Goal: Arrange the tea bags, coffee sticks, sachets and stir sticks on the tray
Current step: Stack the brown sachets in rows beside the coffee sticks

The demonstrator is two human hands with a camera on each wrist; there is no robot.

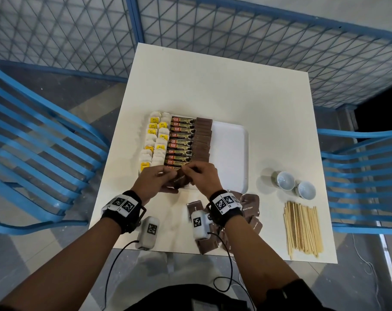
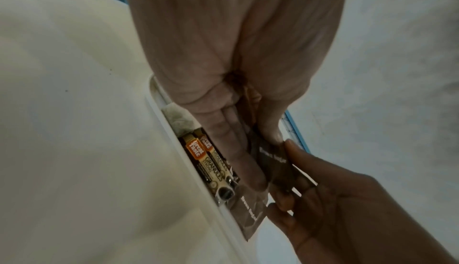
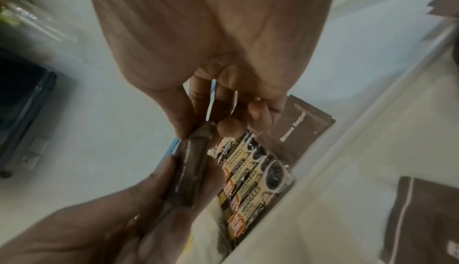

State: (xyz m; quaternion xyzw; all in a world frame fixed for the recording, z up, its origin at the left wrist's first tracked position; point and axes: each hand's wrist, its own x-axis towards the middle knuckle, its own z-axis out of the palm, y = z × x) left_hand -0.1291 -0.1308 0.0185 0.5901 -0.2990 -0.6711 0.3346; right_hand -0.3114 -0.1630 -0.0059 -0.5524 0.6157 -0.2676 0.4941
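Our left hand (image 1: 154,182) and right hand (image 1: 201,178) both pinching a small stack of brown paper sugar sachets (image 1: 182,178) at the white plastic tray's (image 1: 232,153) six o'clock edge, loose brown sachets (image 1: 251,206) at four o'clock, wooden stir sticks (image 1: 302,227) beyond.

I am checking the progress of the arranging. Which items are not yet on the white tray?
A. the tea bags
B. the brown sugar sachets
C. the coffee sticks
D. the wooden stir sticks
D: the pale wooden stir sticks lie in a bundle on the white table, to the right of the white rectangular tray.
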